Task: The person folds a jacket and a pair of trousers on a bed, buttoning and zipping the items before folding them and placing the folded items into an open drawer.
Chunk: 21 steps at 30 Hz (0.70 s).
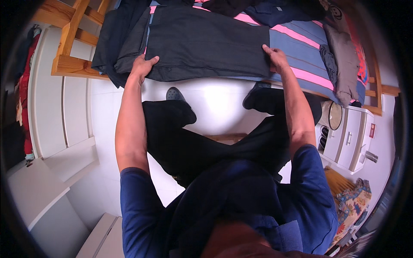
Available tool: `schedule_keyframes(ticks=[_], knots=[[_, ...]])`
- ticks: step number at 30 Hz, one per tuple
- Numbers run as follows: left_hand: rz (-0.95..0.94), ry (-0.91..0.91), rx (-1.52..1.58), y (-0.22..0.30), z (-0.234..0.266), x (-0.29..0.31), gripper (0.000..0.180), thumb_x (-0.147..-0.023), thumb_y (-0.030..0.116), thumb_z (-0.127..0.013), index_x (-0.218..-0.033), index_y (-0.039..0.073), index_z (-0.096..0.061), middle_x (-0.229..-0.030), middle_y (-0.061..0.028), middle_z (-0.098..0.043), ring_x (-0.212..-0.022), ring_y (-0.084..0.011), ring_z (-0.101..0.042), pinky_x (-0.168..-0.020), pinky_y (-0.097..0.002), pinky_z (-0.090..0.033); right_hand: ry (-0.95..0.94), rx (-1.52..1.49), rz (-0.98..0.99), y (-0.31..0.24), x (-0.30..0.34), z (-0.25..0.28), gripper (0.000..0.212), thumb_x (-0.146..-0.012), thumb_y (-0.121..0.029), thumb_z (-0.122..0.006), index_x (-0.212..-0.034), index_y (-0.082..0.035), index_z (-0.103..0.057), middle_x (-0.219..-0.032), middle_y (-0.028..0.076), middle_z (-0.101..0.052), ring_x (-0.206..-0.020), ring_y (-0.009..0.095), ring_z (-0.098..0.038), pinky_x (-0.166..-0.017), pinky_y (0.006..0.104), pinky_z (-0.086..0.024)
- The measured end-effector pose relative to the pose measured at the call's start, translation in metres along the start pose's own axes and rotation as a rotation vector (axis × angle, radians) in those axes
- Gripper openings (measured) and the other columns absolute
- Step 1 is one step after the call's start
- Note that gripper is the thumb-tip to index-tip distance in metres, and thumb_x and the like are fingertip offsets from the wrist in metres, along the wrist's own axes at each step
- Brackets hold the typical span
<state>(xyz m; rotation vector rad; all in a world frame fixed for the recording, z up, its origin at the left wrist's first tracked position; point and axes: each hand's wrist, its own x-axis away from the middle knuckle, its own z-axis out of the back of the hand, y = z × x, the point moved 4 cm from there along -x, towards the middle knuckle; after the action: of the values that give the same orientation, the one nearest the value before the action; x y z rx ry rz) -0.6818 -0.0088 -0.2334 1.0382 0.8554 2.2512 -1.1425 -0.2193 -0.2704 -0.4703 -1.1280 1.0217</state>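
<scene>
A dark garment, by its straight seams and long leg shape a pair of black trousers (206, 43), lies spread flat across the edge of a bed. My left hand (143, 67) pinches its near edge at the left, thumb on top and fingers underneath. At the near right end of the cloth, my right hand (275, 58) grips the edge the same way, its fingers partly hidden below. More dark cloth (112, 47) bunches left of my left hand and hangs over the bed's edge. Beneath the trousers shows a blue bedsheet with pink stripes (297, 38).
Several dark clothes (284, 10) lie at the far side of the bed, and a grey-brown garment (346, 64) on its right. A wooden bed frame (69, 38) rises at the left. White drawers (348, 137) stand right, a white wardrobe (47, 86) left. My clogs (174, 93) rest on the floor.
</scene>
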Motion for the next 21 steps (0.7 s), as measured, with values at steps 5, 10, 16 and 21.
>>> schedule_keyframes(ticks=[5,10,16,21], knots=[[-0.060,-0.052,0.201,-0.001,-0.002,-0.009,0.071,-0.089,0.019,-0.074,-0.144,-0.010,-0.040,-0.140,-0.0186,-0.055,-0.129,-0.0240,-0.052,-0.110,-0.0320,-0.037,-0.225,-0.286,0.169,-0.033,-0.016,0.018,0.046,-0.090,-0.024,-0.073,-0.123,0.005,-0.061,-0.106,0.013,-0.070,-0.085,0.021,-0.067,-0.080,0.0312,-0.055],[-0.220,-0.195,0.463,0.024,-0.012,0.007,0.067,-0.092,0.016,-0.070,-0.145,-0.010,-0.038,-0.140,-0.0171,-0.054,-0.128,-0.0208,-0.052,-0.110,-0.0311,-0.037,-0.286,-0.368,0.380,-0.082,0.015,0.089,0.044,-0.092,-0.024,-0.070,-0.122,0.007,-0.060,-0.107,0.013,-0.070,-0.093,0.022,-0.068,-0.085,0.0318,-0.054],[-0.065,-0.460,0.078,0.023,-0.120,-0.010,0.065,-0.088,0.026,-0.074,-0.135,-0.011,-0.049,-0.129,-0.0204,-0.061,-0.118,-0.0268,-0.060,-0.102,-0.0358,-0.045,-0.010,0.059,0.060,0.029,-0.047,0.163,0.045,-0.090,-0.032,-0.073,-0.117,0.003,-0.063,-0.106,0.013,-0.070,-0.093,0.023,-0.067,-0.085,0.0357,-0.052],[-0.021,-0.344,0.071,0.009,-0.119,-0.001,0.061,-0.087,0.023,-0.076,-0.132,-0.011,-0.053,-0.126,-0.0219,-0.063,-0.115,-0.0278,-0.062,-0.099,-0.0347,-0.047,-0.012,0.130,-0.085,0.034,-0.025,0.128,0.045,-0.087,-0.040,-0.076,-0.113,-0.006,-0.064,-0.108,0.010,-0.067,-0.097,0.021,-0.062,-0.080,0.0392,-0.050]])
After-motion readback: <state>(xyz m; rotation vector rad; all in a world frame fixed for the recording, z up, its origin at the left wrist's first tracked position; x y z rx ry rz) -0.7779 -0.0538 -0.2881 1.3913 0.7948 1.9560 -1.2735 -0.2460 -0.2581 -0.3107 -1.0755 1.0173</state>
